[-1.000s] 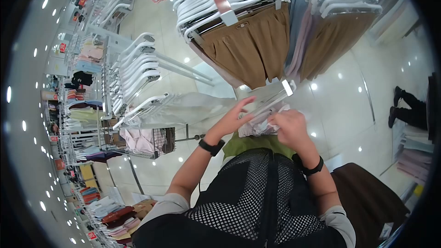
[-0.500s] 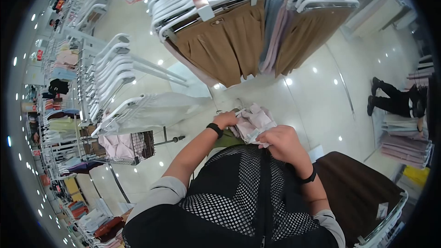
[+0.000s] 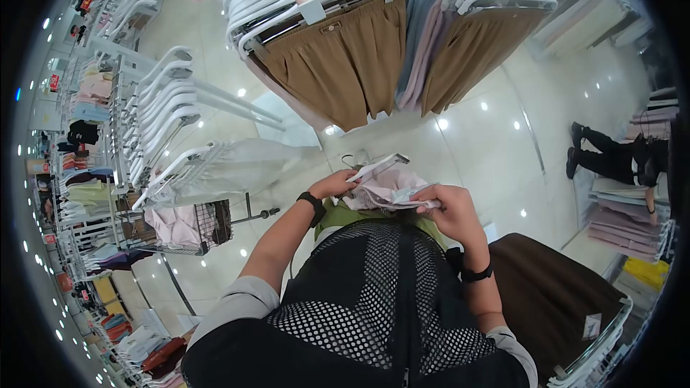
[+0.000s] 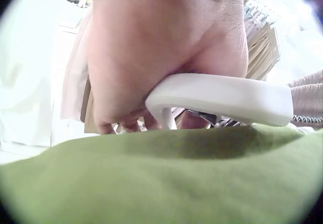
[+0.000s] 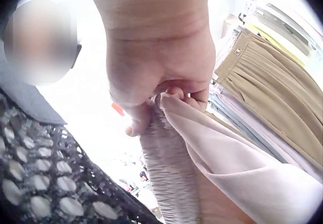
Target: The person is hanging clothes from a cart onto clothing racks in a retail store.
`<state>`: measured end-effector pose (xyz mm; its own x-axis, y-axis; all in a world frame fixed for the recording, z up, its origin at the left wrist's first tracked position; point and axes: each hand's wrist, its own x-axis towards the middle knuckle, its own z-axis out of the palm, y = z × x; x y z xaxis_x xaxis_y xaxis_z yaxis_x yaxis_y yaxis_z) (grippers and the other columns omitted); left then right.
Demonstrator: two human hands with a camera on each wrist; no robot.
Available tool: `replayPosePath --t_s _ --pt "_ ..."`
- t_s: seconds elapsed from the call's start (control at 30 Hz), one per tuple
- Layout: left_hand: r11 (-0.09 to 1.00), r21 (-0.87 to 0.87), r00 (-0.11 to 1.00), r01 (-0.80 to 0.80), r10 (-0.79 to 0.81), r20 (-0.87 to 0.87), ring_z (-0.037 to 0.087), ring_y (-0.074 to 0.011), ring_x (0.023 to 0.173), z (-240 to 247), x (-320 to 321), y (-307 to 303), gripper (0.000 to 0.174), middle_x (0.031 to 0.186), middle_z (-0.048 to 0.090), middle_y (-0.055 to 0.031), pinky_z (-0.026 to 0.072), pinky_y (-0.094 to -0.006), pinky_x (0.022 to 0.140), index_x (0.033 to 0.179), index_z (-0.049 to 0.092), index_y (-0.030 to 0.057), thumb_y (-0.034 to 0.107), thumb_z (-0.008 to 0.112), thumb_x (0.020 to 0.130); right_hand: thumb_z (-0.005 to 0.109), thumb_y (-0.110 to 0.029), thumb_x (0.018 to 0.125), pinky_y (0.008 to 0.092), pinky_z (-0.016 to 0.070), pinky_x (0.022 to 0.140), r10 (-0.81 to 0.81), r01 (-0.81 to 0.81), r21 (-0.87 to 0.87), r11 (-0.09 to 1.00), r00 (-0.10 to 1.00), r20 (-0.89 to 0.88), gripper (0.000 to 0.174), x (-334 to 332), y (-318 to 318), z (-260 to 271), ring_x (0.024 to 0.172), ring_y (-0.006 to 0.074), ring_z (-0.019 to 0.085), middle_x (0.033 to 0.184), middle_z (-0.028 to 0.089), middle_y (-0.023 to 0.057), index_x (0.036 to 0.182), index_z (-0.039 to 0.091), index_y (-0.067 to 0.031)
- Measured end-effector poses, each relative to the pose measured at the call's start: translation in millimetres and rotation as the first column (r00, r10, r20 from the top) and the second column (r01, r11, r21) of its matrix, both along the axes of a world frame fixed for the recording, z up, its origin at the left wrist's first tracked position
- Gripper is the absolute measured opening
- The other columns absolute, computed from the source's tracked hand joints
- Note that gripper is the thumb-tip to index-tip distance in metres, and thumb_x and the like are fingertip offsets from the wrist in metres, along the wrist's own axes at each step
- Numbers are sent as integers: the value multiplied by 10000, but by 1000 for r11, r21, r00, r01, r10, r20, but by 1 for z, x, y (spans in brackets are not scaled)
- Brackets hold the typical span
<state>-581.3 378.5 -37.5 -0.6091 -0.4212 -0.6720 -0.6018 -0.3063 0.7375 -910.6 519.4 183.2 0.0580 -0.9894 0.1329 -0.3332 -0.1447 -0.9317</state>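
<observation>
Low in front of my body, the left hand (image 3: pixel 334 185) grips a white hanger (image 3: pixel 381 167) near its hook end. In the left wrist view the hanger's thick white arm (image 4: pixel 222 95) comes out from under the palm. A pale pink garment (image 3: pixel 392 185) hangs bunched just below and beside the hanger. My right hand (image 3: pixel 454 210) pinches it at the edge between thumb and fingers. Seen from the right wrist, a gathered elastic waistband (image 5: pixel 169 168) runs down from those fingertips, with smooth pink cloth (image 5: pixel 242 168) falling to one side.
Brown trousers (image 3: pixel 334 50) hang on a packed rack ahead. To the left stand white hangers (image 3: pixel 165 100), a sheer white garment (image 3: pixel 237 172) and a wire basket (image 3: pixel 212 226). A dark brown garment (image 3: pixel 553 302) hangs close at my right. Another person (image 3: pixel 607 151) stands farther right.
The left hand, spread beside the hanger a second ago, has closed on it. The hanger now lies across the top of the pink garment. The right hand keeps its hold on the cloth.
</observation>
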Motion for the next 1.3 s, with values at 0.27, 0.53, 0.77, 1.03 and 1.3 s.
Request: replayPosePath --t_s 0.27,0.53,0.77,1.03,1.3 --pt "934 -235 938 -270 201 -282 669 -166 854 51 -6 -4 610 1358 589 -115 563 -313 832 1541 328 8 -66 480 955 760 -83 883 286 512 661 -201 200 131 971 980 -2 106 -34 -4 -8 710 185 701 811 750 104 969 717 -40" --pt "950 -241 873 -200 61 -484 680 -165 905 132 -45 -2 565 1358 613 -133 560 -324 858 1535 390 37 -81 482 990 716 -62 916 305 525 732 -583 542 276 794 808 88 204 -87 2 -34 789 151 686 847 749 114 1106 681 4" --pt "953 -303 912 1 -125 -390 681 -185 946 166 -54 7 476 1346 650 -141 568 -330 878 1446 518 1 -113 487 985 721 -111 914 344 528 782 -497 496 190 848 867 -42 312 -97 13 -48 851 171 694 935 760 137 1215 690 -31" --pt "975 -221 937 27 -102 -335 673 -206 1086 162 -50 21 469 1337 632 -165 584 -322 861 1421 485 4 -112 498 967 763 -138 875 378 535 897 -369 353 355 866 929 -25 392 -72 29 -66 974 254 706 1043 753 164 1230 673 1" --pt "947 -288 902 141 -243 -358 620 -169 962 140 -66 2 299 1186 637 -138 519 -321 902 1312 429 13 -36 491 1023 760 -288 892 432 546 798 -385 440 318 840 896 -223 342 -33 72 -33 918 361 716 995 763 137 1150 708 -70"
